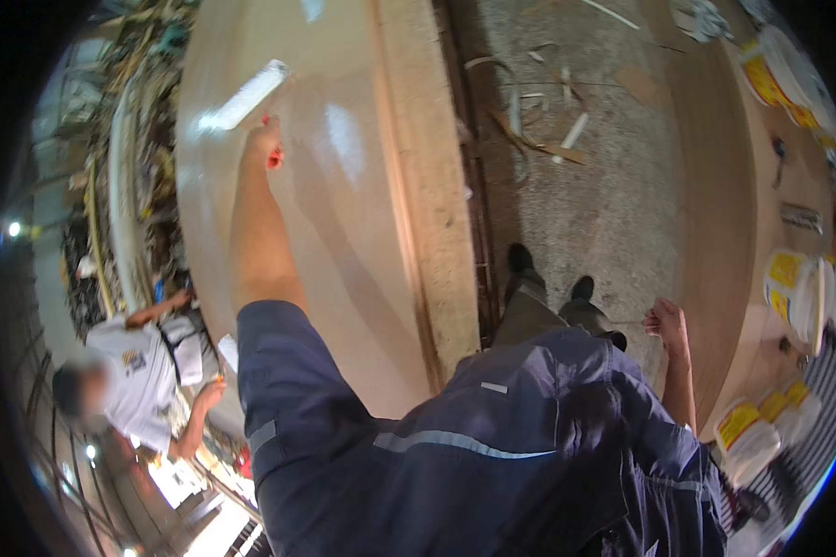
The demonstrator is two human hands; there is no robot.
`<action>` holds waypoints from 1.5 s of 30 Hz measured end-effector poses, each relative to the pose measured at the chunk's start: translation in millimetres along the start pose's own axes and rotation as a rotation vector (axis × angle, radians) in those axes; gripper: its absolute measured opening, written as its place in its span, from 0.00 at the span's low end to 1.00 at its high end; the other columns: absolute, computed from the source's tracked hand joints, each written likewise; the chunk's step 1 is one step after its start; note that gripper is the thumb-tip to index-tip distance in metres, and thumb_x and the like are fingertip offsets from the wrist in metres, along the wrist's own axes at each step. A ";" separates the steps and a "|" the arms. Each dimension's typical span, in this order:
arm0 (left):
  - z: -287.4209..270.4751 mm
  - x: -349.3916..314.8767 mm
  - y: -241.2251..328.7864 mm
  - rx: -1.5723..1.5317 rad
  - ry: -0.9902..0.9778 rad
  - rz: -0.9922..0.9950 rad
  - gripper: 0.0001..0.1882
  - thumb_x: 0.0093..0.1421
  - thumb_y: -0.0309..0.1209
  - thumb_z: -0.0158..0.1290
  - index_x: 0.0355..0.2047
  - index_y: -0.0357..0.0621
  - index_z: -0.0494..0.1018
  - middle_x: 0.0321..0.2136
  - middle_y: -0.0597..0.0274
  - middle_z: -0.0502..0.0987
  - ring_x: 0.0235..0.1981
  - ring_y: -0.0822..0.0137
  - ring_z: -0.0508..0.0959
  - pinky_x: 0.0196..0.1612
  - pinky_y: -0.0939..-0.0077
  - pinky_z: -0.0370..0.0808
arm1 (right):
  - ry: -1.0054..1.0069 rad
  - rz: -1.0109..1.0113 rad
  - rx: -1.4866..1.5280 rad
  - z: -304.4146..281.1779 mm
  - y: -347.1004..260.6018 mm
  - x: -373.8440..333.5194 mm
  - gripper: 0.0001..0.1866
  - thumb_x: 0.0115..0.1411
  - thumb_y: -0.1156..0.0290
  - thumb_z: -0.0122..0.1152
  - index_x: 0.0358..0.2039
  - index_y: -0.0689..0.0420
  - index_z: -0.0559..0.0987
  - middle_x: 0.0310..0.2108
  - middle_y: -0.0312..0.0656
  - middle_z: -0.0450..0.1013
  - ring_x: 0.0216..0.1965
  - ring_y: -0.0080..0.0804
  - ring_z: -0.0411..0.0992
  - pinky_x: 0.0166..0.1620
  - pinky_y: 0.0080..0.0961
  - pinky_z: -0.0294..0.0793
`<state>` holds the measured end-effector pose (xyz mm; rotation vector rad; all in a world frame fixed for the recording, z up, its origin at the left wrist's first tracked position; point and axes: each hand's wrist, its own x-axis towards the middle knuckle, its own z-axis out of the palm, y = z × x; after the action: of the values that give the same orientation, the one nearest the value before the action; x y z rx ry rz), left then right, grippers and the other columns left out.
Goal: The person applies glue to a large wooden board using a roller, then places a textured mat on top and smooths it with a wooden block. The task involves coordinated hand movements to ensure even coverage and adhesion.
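Note:
At the far left, my left hand is wrapped round the red handle of a paint roller. Its white sleeve lies against a broad, smooth beige board, which has shiny wet-looking patches. My left arm is stretched out over this board. My right hand hangs on the right side, its fingers loosely curled and apart, with nothing seen in it. Nearest to it is a long brown wooden panel.
A raw wooden edge borders the board. Offcuts and strips litter the concrete floor by my feet. White and yellow tubs stand at right. A person in a light shirt stands at left, near piled material.

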<state>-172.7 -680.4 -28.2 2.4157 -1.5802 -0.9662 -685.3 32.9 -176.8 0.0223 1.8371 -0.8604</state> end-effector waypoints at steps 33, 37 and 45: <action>102.4 -406.6 -170.1 0.246 0.012 0.215 0.27 0.66 0.51 0.46 0.35 0.32 0.72 0.23 0.34 0.75 0.29 0.38 0.79 0.31 0.51 0.73 | -0.314 -0.007 -0.254 -2.3 -178.3 214.5 0.10 0.61 0.65 0.49 0.36 0.57 0.74 0.26 0.41 0.71 0.21 0.30 0.73 0.19 0.26 0.72; 90.4 -279.0 -13.9 0.184 -0.156 -0.022 0.31 0.67 0.54 0.42 0.35 0.31 0.72 0.18 0.38 0.76 0.15 0.48 0.78 0.20 0.58 0.74 | -0.245 0.145 -0.132 -21.0 -148.8 224.8 0.09 0.61 0.67 0.47 0.29 0.57 0.72 0.22 0.42 0.70 0.18 0.31 0.71 0.16 0.26 0.69; 90.8 59.6 217.4 0.337 -0.063 0.287 0.38 0.65 0.57 0.37 0.17 0.33 0.73 0.11 0.50 0.74 0.15 0.54 0.79 0.21 0.57 0.75 | -0.074 0.238 0.131 -32.7 -166.4 177.5 0.11 0.64 0.68 0.45 0.27 0.56 0.72 0.20 0.38 0.69 0.18 0.29 0.72 0.18 0.23 0.68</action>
<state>-379.3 -807.9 -39.0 2.2724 -2.1935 -0.7832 -855.8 -136.9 -225.7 0.2825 1.6677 -0.8009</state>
